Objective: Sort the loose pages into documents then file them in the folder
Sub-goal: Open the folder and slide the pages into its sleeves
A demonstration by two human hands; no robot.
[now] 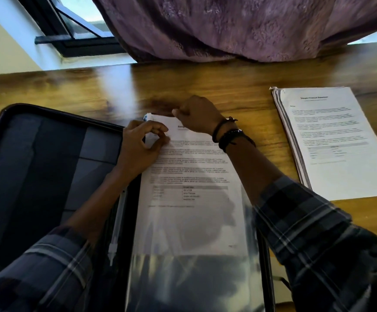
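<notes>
The folder (36, 154) is black with slate-grey inner pockets, and the page (192, 176) on its right half is white with black print. Right of the folder, the stack of pages (336, 143) is white with black print, on a brown, wood-grained worktop (250, 75). Beyond the folder the curtain (228, 25) is mottled mauve; the sleeves (307, 221) over it are dark plaid with pale stripes.

- Before me: wooden table (228, 86), glossy, light glare on it.
- On its left part: open black folder (36, 154), lying flat.
- At my right: stack of printed pages (340, 143), apart from the folder.
- Far edge: purple curtain (228, 30) hem resting on it.
</notes>
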